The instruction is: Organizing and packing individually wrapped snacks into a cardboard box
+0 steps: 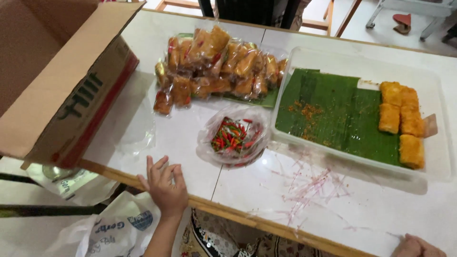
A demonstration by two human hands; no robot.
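My left hand (163, 186) lies flat on the white table (247, 190) near its front edge, fingers spread, holding nothing. Just beyond it to the right sits a clear plastic bag of red and green chillies (233, 135). Only part of my right hand (416, 246) shows at the bottom right corner, fingers curled at the table edge. A clear tray (440, 143) lined with green banana leaf (333, 114) holds several golden fried pieces (402, 121) at its right end. A heap of fried pieces wrapped in clear plastic (219, 69) lies at the back.
An open cardboard box (62, 90) stands on the table's left end. Loose clear plastic (135, 133) lies beside it. White plastic bags (109, 228) hang below the front edge. Pink scribble marks (309, 188) cover the table in front of the tray.
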